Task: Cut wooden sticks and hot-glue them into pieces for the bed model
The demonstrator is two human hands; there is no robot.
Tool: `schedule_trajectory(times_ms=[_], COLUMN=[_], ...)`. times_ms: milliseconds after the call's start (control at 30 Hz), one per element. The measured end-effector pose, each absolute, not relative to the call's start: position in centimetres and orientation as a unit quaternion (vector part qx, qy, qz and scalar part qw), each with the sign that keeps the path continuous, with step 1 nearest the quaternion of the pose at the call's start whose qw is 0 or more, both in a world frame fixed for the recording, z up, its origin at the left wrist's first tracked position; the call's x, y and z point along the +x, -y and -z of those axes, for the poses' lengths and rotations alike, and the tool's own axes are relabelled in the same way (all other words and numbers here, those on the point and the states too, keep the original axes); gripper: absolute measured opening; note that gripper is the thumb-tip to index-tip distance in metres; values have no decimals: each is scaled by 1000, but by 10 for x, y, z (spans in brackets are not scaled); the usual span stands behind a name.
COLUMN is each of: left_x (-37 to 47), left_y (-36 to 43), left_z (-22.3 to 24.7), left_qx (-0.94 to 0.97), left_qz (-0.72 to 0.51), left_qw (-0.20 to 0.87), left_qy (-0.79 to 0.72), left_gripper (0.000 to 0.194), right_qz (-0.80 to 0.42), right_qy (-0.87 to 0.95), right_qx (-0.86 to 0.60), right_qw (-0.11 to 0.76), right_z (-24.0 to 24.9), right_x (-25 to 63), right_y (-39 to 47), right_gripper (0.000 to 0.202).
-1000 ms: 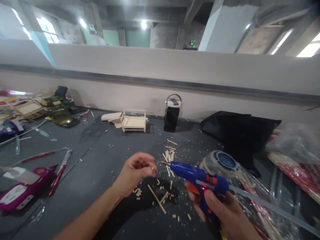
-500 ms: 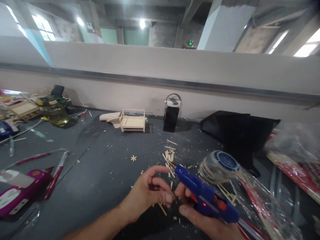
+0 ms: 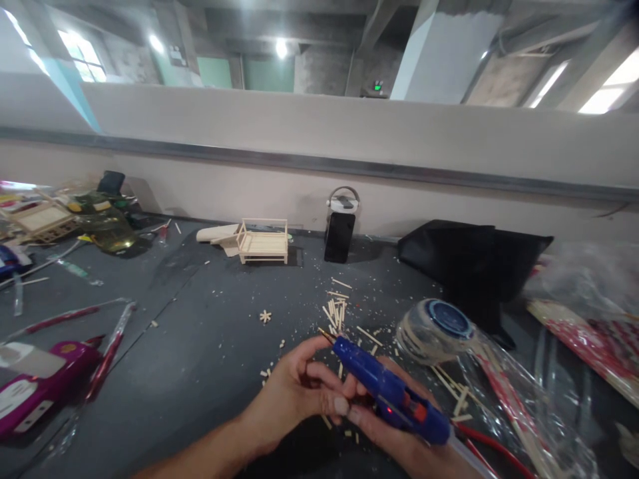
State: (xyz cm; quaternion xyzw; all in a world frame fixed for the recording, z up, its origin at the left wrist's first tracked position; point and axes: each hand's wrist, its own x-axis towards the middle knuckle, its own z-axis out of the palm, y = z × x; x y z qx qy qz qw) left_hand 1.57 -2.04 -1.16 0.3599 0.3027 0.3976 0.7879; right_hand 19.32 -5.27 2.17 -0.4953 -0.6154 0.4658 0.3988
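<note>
One glue gun fills the right hand; whether the left hand grips anything cannot be told. Tilting the nozzle could burn the left hand.

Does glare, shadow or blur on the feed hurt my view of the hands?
Head view, top: ceiling light blown out, clear of the hands. Head view, right: highlights streak the clear plastic wrap. Head view, bottom: dark shadow between the forearms; left hand and right hand slightly soft; whatever their fingertips may pinch is unclear.

The glue gun seems to half-hide the right hand.
</note>
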Motion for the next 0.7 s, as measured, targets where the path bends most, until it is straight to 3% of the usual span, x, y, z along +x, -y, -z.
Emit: schedule_trajectory(times_ms=[267, 467, 700], left_x=[15, 16, 13], left_y=[18, 18, 17], left_z=[14, 9, 10], left_qx=[362, 402, 393], left_qz=[-389, -359, -322], left_qw=[791, 777, 794], left_qy=[-303, -324, -334], left_gripper=[63, 24, 19], right_qz=[-472, -469, -438], right_qy=[593, 578, 598], right_qx=[-510, -518, -533], right_qw=[407, 422, 408], right_z=[-18, -18, -24], right_x=[192, 192, 191], right_y=[52, 50, 53], right_gripper=[11, 13, 10])
